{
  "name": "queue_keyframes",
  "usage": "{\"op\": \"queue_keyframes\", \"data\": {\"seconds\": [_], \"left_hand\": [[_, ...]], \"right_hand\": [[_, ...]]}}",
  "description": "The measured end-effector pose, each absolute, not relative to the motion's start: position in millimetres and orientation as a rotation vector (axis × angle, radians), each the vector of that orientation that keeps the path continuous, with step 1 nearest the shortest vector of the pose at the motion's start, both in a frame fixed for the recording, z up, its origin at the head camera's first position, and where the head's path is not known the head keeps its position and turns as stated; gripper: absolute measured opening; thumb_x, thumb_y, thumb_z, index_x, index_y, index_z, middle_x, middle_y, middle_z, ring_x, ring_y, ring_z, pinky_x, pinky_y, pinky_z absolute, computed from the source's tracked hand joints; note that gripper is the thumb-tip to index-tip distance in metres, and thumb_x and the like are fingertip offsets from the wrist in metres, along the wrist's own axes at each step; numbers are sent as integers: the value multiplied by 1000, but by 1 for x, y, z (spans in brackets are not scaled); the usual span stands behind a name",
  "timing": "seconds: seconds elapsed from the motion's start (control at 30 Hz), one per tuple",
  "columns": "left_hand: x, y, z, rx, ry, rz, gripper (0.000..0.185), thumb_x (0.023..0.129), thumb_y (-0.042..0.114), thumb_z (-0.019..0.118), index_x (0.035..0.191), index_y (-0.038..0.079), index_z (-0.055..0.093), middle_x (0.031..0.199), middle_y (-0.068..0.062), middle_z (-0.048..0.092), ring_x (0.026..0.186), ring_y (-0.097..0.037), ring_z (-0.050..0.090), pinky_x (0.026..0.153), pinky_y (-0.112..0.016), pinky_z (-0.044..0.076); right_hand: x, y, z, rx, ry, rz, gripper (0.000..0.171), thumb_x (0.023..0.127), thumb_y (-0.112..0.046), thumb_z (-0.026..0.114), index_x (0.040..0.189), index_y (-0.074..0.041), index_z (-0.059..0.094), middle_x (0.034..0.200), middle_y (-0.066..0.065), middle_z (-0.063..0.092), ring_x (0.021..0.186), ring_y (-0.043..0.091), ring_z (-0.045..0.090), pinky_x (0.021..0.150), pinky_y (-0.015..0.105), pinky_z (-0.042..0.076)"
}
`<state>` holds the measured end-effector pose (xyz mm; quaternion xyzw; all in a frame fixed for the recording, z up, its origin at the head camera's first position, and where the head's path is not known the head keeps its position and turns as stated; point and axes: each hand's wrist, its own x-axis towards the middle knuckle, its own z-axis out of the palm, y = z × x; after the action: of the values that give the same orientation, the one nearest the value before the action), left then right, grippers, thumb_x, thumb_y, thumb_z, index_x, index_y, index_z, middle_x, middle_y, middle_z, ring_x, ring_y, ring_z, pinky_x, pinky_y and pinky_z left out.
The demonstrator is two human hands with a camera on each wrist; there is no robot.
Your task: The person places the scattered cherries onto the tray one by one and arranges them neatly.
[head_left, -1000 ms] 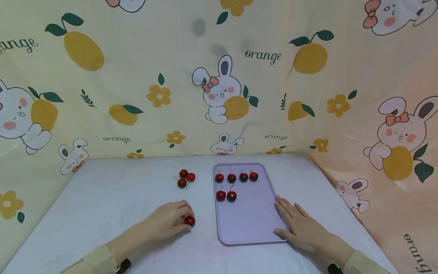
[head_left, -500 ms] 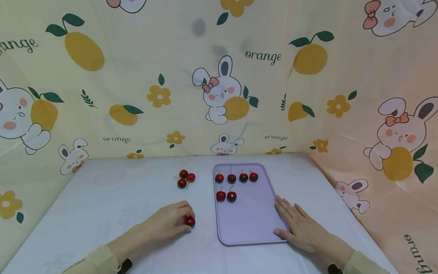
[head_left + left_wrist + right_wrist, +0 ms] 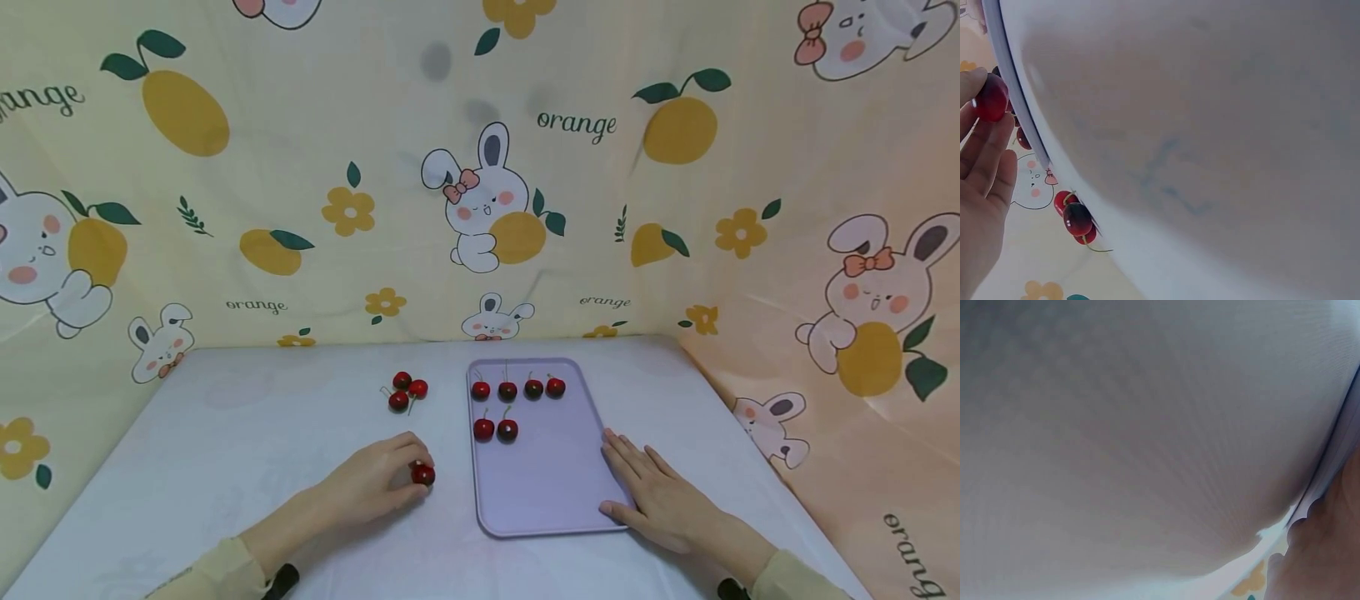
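Cherry pinched at the tray's left edge

Fingertips of the left hand (image 3: 371,483) close round a single cherry (image 3: 423,474), pinching it just above the white tablecloth (image 3: 247,433) in the lower middle of the head view, a little left of the tray (image 3: 551,487). The cherry is round, glossy and deep red with a small bright highlight; no stem shows on it. In the left wrist view the same cherry (image 3: 990,98) sits at the upper left of the frame, held at the fingertips (image 3: 985,147), with the tray's pale rim running just beside it.

The tray is lilac, rectangular with rounded corners, and lies right of centre. Six cherries (image 3: 507,429) stand on its far half: four in a row along the back, two in a row nearer the person, most with thin stems pointing up. A loose cluster of three cherries (image 3: 407,392) lies on the cloth left of the tray's far corner.

The right hand (image 3: 660,496) lies flat, fingers straight and spread, against the tray's right edge at the lower right, holding nothing.

Behind the table hangs a cream backdrop (image 3: 315,167) printed with rabbits, oranges and flowers; the word "orange" is readable on it in several places.
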<state>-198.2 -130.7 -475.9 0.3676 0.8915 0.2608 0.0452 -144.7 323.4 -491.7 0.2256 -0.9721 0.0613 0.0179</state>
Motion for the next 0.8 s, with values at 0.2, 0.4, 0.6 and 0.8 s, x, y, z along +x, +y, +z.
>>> {"op": "queue_keyframes", "data": {"seconds": [0.2, 0.4, 0.6, 0.8], "left_hand": [[-201, -122, -474, 1135, 2754, 865, 25, 93, 24, 81, 115, 23, 69, 117, 15, 62, 105, -4, 62, 96, -33, 56], [-204, -111, -472, 1203, 2771, 958, 27, 92, 18, 81, 116, 20, 70, 119, 14, 62, 109, -7, 63, 99, -34, 55], [-208, -95, -471, 1259, 2754, 1049, 30, 91, 16, 82, 118, 17, 70, 119, 12, 63, 110, -6, 64, 100, -32, 54], [-213, -79, -474, 1333, 2756, 1092, 32, 90, 16, 83, 119, 15, 70, 120, 10, 65, 108, -5, 65, 99, -30, 55]], "right_hand": [[-146, 324, -493, 683, -3062, 208, 88, 100, -65, 53, 160, -2, 36, 170, 13, 26, 155, 36, 29, 120, 63, 25], [-146, 324, -492, 677, -3069, 214, 89, 100, -64, 53, 160, -2, 35, 171, 13, 25, 155, 36, 28, 120, 63, 25], [-144, 323, -490, 684, -3042, 208, 88, 100, -64, 55, 159, -2, 37, 170, 13, 27, 154, 36, 31, 120, 62, 27], [-144, 323, -490, 682, -3059, 193, 87, 101, -63, 54, 160, -2, 35, 170, 13, 25, 155, 35, 28, 120, 61, 26]]}}
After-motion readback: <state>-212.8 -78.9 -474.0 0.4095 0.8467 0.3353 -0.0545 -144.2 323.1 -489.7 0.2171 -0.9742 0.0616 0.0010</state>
